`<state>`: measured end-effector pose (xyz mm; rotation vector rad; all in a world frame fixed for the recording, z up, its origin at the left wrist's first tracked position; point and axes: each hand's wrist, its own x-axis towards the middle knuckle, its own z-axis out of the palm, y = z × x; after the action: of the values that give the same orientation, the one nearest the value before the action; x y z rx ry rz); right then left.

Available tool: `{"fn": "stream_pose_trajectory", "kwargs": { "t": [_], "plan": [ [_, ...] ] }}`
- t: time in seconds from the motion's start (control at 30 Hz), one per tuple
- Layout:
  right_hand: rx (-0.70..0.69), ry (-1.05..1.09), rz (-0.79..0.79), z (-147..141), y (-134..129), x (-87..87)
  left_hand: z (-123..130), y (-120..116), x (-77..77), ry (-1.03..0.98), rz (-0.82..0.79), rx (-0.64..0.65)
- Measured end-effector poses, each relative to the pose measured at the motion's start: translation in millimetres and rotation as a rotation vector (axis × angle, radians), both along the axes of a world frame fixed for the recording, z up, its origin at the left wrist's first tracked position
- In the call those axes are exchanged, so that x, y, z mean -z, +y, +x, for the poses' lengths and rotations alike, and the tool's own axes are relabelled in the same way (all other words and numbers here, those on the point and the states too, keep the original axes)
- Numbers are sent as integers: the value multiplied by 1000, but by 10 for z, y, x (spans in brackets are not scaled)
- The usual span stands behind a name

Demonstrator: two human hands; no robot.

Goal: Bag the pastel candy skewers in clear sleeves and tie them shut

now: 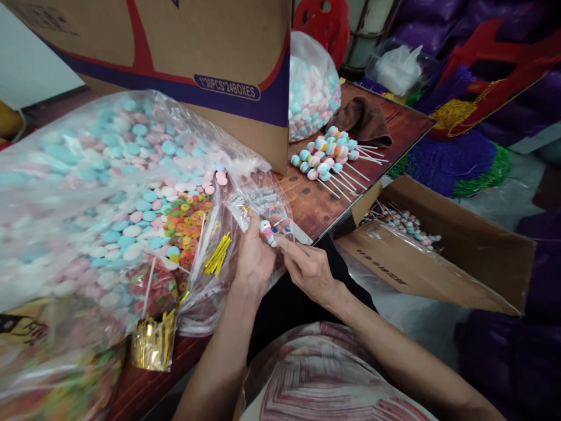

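Observation:
My left hand (255,260) is closed around a marshmallow skewer (266,228) with pink, white and blue pieces. A clear printed plastic bag (236,209) shows at the same fingers; whether the skewer is inside it I cannot tell. My right hand (309,270) pinches at the skewer's near end, its fingertips touching or just beside it. What exactly those fingertips grip is hidden. Left of my hands lie gold twist ties (218,253) and ring-shaped gummies (188,219). Loose pastel marshmallows (131,231) spread over the plastic sheet beyond them.
Finished-looking marshmallow skewers (326,153) are stacked on the wooden table (302,202), beside a brown cloth (362,120). A large carton (175,52) stands behind. On my right, an open cardboard box (394,257) holds more skewers. A packet of gold ties (154,342) lies front left.

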<state>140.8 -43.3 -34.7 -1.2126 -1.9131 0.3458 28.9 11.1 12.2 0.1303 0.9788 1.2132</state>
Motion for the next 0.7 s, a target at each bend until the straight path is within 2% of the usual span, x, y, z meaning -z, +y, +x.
{"fn": "stream_pose_trajectory", "kwargs": {
  "t": [0.17,0.3,0.43,0.53,0.7],
  "plan": [
    [37,259,-174,-42,36,-141,76,-38,64,-4,50,-14],
    [81,341,-174,-85,51,-208,90,-29,74,-72,75,6],
    [140,283,-167,-51,-2,-179,21,17,64,-92,49,14],
    [102,194,-167,-6,-41,-132,-4,18,76,-67,98,-1],
    [63,182,-83,-52,-40,-41,52,-53,112,18,168,114]
  ]
}}
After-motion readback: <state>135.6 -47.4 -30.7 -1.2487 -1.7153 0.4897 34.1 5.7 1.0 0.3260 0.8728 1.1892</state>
